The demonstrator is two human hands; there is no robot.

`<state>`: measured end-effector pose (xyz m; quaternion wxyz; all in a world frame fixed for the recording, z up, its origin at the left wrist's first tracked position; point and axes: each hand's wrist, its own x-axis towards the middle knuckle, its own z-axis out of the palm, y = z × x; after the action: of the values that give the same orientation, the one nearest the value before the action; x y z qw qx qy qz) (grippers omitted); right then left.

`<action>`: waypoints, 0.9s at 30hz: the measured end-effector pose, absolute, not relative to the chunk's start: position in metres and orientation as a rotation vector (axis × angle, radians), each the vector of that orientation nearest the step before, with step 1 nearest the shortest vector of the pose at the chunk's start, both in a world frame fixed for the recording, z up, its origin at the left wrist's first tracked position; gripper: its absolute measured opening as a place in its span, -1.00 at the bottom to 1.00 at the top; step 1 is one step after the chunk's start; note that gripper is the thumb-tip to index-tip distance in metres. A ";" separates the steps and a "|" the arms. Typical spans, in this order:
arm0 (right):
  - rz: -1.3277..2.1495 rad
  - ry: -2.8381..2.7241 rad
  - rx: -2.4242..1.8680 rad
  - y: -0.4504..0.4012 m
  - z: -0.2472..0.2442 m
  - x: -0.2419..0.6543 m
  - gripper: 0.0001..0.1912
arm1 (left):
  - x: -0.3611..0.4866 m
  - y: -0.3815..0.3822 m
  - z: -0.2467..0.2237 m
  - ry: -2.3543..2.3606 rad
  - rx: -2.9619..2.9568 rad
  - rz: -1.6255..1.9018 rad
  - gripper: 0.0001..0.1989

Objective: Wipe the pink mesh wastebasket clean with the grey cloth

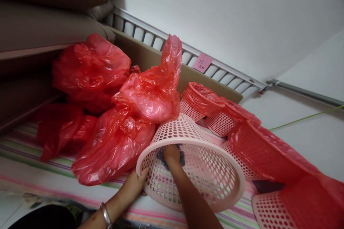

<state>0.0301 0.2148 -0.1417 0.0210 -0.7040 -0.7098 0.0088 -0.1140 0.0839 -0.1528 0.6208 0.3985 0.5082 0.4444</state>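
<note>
two grips: right grip (172, 156) closed on a cloth (162, 156) inside the basket (185, 140), left grip (137, 183) clamped on its left side; basket lies tipped near the bed's (57, 181) front edge, mouth towards it, long axis running inward.

And we're in a bedroom, it seems, perhaps a dormitory! Look at the striped sheet (40, 171), spread right across like bed linen. Behind it runs a metal rail (231, 70) with upright bars, very much a bed frame, and there's a pink note (202, 62) stuck on it, handwritten! Bulky, mattress-like pads (48, 25) stack up on the left, and a plain white wall (228, 14) rises beyond, all pointing to living quarters.
</note>
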 end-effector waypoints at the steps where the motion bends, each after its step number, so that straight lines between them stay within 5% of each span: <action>1: 0.019 -2.208 -2.185 0.202 -0.141 0.028 -0.64 | -0.113 0.084 -0.153 1.155 0.916 1.029 -0.50; 12: 0.056 -2.281 -2.034 0.086 -0.157 0.028 -0.60 | -0.109 0.084 -0.165 1.107 0.942 1.082 -0.48; 27: -0.015 -2.168 -2.043 0.252 -0.165 0.036 -0.58 | -0.106 0.082 -0.155 1.114 0.876 0.960 -0.47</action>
<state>0.0363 0.2525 -0.1652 0.0811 -0.6836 -0.7253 -0.0052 -0.1059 0.0819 -0.1545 0.6556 0.3866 0.4913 0.4236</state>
